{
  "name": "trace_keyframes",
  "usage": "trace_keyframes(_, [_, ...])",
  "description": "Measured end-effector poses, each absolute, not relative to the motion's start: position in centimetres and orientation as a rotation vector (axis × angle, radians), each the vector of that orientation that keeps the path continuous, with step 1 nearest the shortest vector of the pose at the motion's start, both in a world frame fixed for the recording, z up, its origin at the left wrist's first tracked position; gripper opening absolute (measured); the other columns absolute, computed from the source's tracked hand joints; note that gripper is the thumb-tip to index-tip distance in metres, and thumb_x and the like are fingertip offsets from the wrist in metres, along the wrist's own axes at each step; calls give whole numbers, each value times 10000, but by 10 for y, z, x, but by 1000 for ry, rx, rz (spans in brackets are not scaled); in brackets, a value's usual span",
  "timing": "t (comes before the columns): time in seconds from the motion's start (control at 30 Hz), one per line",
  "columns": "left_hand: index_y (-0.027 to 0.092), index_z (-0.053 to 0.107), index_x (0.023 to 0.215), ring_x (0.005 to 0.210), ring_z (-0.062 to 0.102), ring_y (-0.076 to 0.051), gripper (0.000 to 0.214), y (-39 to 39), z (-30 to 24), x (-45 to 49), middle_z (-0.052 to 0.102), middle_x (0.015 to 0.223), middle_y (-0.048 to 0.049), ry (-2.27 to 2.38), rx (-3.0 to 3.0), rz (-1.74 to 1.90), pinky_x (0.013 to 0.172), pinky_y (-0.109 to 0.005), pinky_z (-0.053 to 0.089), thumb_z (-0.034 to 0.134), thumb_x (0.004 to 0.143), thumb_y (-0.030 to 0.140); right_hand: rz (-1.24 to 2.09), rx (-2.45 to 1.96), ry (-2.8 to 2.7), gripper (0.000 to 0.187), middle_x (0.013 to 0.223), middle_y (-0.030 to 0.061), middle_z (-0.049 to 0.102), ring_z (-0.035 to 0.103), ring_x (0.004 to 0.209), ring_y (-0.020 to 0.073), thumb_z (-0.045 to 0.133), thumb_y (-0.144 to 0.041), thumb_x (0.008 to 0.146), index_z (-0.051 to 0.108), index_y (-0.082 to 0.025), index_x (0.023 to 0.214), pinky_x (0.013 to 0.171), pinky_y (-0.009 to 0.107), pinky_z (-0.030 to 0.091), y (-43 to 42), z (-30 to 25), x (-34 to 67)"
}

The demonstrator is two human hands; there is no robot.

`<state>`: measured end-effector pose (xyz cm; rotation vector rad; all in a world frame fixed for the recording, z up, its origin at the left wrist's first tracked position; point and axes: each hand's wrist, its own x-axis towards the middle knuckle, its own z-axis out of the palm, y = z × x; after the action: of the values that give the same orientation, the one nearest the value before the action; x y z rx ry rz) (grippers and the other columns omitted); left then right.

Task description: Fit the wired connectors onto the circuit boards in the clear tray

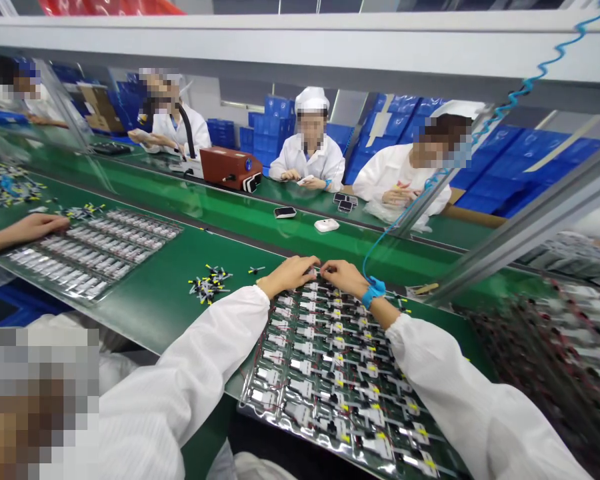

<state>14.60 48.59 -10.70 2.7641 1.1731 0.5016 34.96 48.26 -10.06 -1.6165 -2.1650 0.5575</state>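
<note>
A clear plastic tray (260,407) of several small wired parts with yellow tabs lies in front of me on the green bench. Both my hands reach to its far edge. My left hand (290,272) has its fingers curled down on a part in the far row. My right hand (344,275), with a blue strap (375,291) at the wrist, pinches at the same spot, fingertips nearly meeting the left ones. What they hold is too small to name.
A loose pile of small black and yellow pieces (209,283) lies left of the tray. Another person's hand (37,227) rests on a second tray (95,250) at left. Beyond runs a green conveyor (230,213) carrying small devices, a red machine (227,167), and seated workers in white. A metal strut (520,227) slants at right.
</note>
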Motion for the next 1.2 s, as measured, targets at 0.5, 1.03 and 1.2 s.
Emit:
trace_keyframes(0.5, [188,707,1223,1089,667,-244,321,499,-119,146,723,1136,-92,1193,2694,521,944,-316,478,665,947,346,642,-1508,-2109,199,854,14,750,646,802,181,620,-341,821,765,-219,880,712,265,453,485,-111,359])
trace_keyframes(1.03, [203,715,1198,1079,654,-244,295,496,-119,149,717,1108,-81,1245,2719,491,939,-325,479,640,961,362,670,-1412,-2124,238,810,18,743,624,744,179,595,-378,814,762,-211,844,696,273,456,487,-115,359])
trace_keyframes(1.2, [221,724,1167,1085,655,-242,264,494,-117,150,718,1114,-73,1262,2719,481,938,-322,485,647,952,354,667,-1426,-2121,263,764,17,724,612,721,177,589,-388,811,770,-200,847,708,280,452,486,-114,357])
